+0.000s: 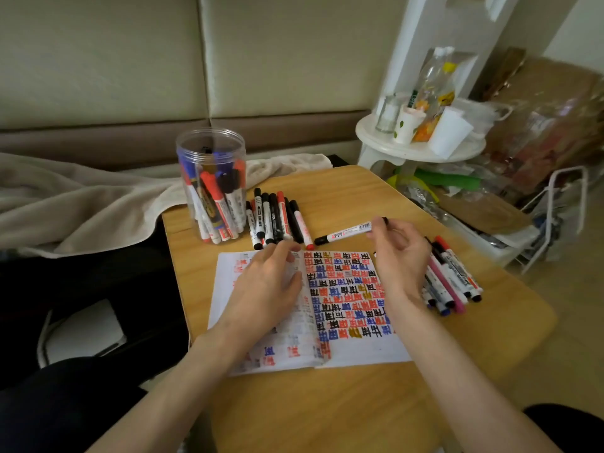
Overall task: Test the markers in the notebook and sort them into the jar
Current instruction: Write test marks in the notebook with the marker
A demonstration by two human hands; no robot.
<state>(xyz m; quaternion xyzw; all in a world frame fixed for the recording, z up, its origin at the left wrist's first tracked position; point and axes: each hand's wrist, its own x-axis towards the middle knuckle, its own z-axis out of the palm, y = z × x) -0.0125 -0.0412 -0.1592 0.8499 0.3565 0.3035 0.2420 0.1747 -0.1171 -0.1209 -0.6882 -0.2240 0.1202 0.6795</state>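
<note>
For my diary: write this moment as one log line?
right hand: holds marker | left hand: rests on notebook | jar: partly filled

Your left hand [268,289] lies flat on the left page of the open notebook [359,351]. Your right hand [398,256] pinches a black-capped marker [346,231] at its rear end. From the notebook, the jar [212,178] stands at eleven o'clock, a row of markers [277,217] at twelve, and a marker pile [451,276] at three.
</note>
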